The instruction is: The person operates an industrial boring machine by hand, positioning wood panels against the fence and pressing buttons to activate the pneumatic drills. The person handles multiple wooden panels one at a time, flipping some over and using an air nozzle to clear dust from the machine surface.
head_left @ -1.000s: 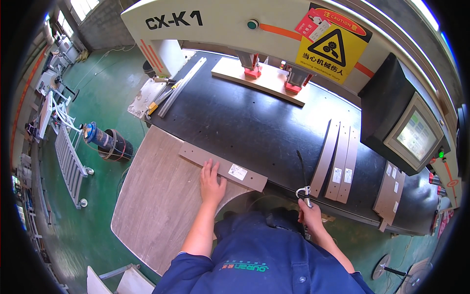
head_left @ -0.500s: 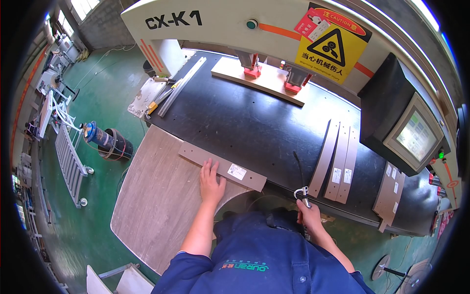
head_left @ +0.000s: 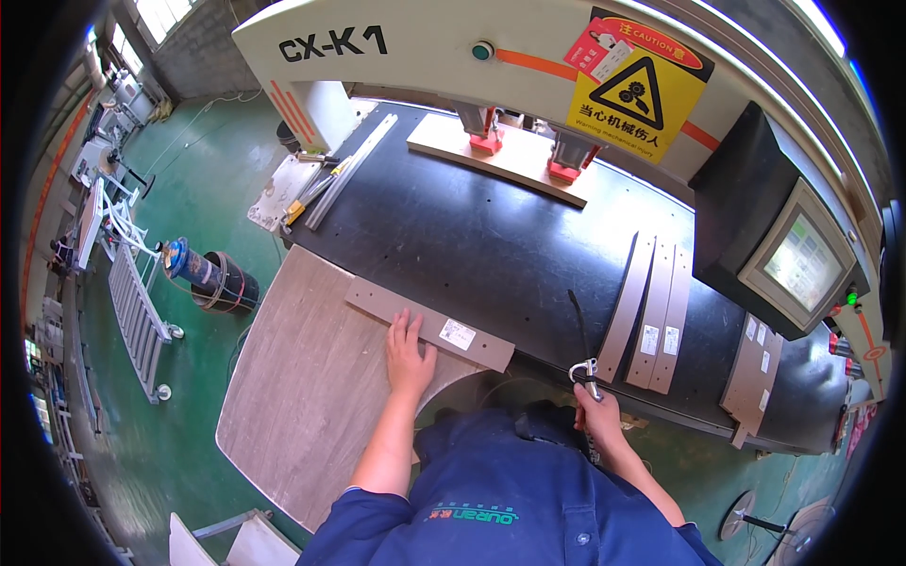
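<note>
My left hand [head_left: 411, 358] lies flat with its fingers stretched out, fingertips on the near edge of a narrow grey-brown board [head_left: 415, 319] that bears a white label and small holes. That board rests across a larger wood-grain panel [head_left: 302, 377], which has curved edges. My right hand [head_left: 598, 413] is closed round the grip of a silver air blow gun [head_left: 584, 371] at the table's near edge. Its thin dark nozzle points up over the black machine table [head_left: 491, 255]. Part of the gun's grip is hidden by my fingers.
Several labelled strips [head_left: 651, 321] lie right of the gun, and stacked boards [head_left: 752, 373] sit farther right. A control screen [head_left: 797, 259] overhangs the right side. Red clamp feet [head_left: 564, 172] press on a pale board [head_left: 500, 156] at the back. Metal rails [head_left: 354, 170] lie back left.
</note>
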Tool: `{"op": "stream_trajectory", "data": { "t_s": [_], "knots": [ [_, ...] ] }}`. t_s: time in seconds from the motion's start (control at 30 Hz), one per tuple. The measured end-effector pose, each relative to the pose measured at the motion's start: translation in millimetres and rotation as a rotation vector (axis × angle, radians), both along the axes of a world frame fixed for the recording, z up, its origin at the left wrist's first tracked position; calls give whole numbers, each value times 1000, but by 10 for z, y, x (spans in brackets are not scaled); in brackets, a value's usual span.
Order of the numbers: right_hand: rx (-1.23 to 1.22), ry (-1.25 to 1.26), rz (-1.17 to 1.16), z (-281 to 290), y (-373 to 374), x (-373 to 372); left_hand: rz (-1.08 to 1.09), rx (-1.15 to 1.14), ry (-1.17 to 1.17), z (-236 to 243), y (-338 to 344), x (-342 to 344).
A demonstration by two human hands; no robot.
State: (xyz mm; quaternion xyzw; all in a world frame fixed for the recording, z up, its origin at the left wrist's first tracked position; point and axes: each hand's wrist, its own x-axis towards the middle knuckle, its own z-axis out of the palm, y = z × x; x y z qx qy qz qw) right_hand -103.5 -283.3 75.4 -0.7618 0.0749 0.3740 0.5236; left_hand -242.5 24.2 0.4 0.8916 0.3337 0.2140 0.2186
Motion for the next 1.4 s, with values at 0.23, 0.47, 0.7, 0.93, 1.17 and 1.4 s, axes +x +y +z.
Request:
{"op": "stream_trajectory", "data": {
  "t_s": [0.23, 0.47, 0.7, 0.93, 1.17, 1.4],
  "knots": [
    [13, -31, 7, -53, 18, -10, 2, 7, -9, -29, 4, -12],
    [-3, -30, 55, -25, 29, 12, 7, 10, -15, -20, 2, -2],
    [10, -53, 63, -58, 55, 7, 14, 20, -12, -27, -1, -4],
    [13, -26, 41, 28, 79, 24, 13, 20, -19, -23, 0, 2],
    [26, -29, -14, -23, 70, 45, 14, 19, -11, -4, -6, 7],
    [-23, -31, 48, -10, 92, 49, 16, 4, -10, -15, -8, 9]
  ]
}}
